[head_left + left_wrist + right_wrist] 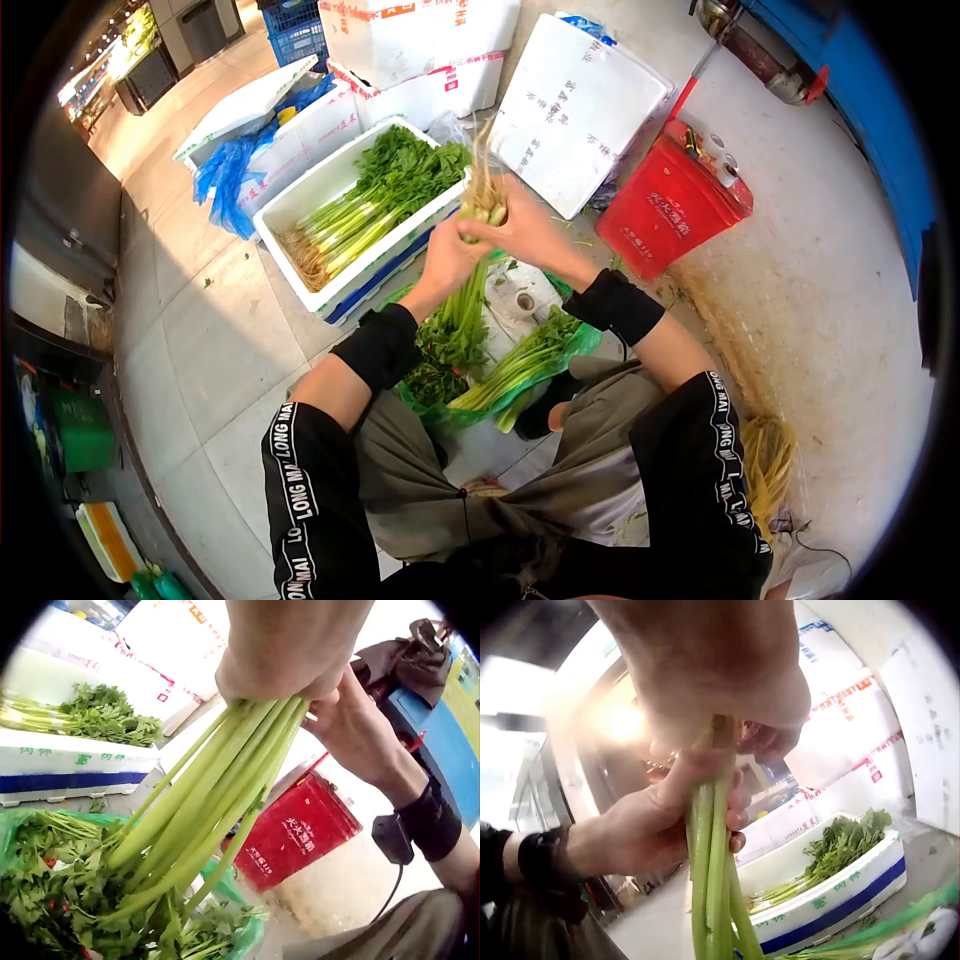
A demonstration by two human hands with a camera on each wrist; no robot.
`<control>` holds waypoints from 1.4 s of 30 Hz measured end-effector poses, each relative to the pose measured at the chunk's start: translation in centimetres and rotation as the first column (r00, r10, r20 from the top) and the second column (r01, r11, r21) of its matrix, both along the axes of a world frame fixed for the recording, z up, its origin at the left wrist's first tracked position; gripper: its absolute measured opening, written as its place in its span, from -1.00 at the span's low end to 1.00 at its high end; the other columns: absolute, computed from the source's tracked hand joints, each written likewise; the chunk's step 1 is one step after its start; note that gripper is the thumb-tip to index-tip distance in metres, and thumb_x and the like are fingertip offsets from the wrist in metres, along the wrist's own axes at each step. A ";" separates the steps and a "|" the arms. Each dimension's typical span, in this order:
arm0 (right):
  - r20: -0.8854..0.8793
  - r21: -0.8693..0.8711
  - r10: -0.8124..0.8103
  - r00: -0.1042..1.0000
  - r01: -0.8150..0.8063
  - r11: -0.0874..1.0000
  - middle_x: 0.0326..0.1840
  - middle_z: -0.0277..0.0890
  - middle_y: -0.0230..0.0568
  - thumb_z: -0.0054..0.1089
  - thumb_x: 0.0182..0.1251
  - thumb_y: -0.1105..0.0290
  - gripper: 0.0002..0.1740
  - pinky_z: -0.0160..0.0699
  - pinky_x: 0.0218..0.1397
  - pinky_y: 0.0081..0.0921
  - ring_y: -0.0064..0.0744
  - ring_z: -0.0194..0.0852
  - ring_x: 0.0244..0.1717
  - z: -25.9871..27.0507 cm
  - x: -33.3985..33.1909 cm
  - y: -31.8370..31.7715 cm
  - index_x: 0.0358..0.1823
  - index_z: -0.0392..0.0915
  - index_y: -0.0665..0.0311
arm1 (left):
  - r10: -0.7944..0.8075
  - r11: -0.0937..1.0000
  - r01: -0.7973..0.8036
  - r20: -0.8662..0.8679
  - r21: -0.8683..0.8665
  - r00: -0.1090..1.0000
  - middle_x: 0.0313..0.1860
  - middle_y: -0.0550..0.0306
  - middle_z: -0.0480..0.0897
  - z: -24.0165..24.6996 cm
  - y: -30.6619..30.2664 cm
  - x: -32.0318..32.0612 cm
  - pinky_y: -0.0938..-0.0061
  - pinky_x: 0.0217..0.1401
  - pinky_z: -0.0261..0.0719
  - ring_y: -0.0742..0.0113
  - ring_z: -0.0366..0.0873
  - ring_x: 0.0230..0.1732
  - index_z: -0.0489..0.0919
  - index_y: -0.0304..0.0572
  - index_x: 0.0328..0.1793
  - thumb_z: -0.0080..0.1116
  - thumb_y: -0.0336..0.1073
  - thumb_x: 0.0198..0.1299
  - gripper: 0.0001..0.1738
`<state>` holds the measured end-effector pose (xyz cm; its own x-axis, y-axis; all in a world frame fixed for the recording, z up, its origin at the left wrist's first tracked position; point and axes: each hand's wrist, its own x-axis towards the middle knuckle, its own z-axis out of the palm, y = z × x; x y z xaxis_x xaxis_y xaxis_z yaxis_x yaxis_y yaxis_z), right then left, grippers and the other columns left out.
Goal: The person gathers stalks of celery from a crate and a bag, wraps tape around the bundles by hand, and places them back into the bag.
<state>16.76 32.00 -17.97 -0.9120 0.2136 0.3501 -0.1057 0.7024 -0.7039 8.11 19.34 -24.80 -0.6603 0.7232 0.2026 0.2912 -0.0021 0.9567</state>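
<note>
Both hands are up in front of the body at one bunch of celery (206, 780), its pale roots (484, 190) pointing up and away and its leaves hanging down. The left hand (450, 258) grips the stalks, its fingers wrapped round them in the right wrist view. Just above it, the right hand (525, 225) holds the root end, its fingers partly hidden. Below the hands, more celery (515, 365) lies on an open green plastic bag (580, 345). A roll (524, 300) sits among the white wrapping there.
Ahead to the left, a white foam box (372, 262) holds rows of celery (375, 195), roots to one side. Behind stand more foam boxes (425, 45) and a tilted white lid (580, 110). A red bin (665, 210) with rolls on top stands right, near a blue machine (870, 120).
</note>
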 end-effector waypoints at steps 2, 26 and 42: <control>0.007 0.006 -0.040 0.999 0.039 0.999 -0.16 0.49 -0.07 0.46 0.15 0.05 -0.33 0.52 -0.07 -0.23 -0.17 0.53 -0.16 -0.2 -0.2 -0.3 0.12 0.45 0.36 | 0.038 0.999 -0.037 -0.050 0.021 0.998 -0.23 0.03 0.69 0.0 0.2 1.2 0.41 -0.06 0.57 0.38 0.63 -0.16 0.55 -0.39 0.05 0.44 -0.41 0.06 -0.56; -0.233 -0.281 -0.238 0.943 0.169 0.945 -0.19 0.62 -0.21 0.48 0.18 0.14 -0.49 0.61 -0.07 -0.44 -0.46 0.58 -0.18 3.0 0.5 2.8 -0.03 0.50 0.37 | -0.341 0.898 0.390 0.237 -0.202 0.910 -0.34 0.16 0.66 2.7 1.1 -0.5 0.44 -0.22 0.57 0.40 0.63 -0.35 0.57 -0.30 -0.10 0.43 -0.29 0.10 -0.67; 0.728 0.321 0.025 0.685 -0.373 0.871 0.10 0.29 0.12 0.33 0.26 0.05 -0.48 0.45 -0.01 -0.09 0.08 0.40 0.06 -24.8 9.3 11.1 0.06 0.37 0.20 | 0.028 0.950 0.041 0.215 -0.309 0.976 -0.66 0.32 0.48 2.8 -2.7 -3.2 0.55 -0.46 0.28 0.53 0.37 -0.60 0.54 -0.13 -0.51 0.37 -0.14 0.19 -0.66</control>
<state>26.08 43.12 -42.80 -0.9237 -0.0085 -0.3831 0.1063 0.9548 -0.2777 4.91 16.65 -22.03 -0.6579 0.7318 -0.1779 0.0806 0.3033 0.9495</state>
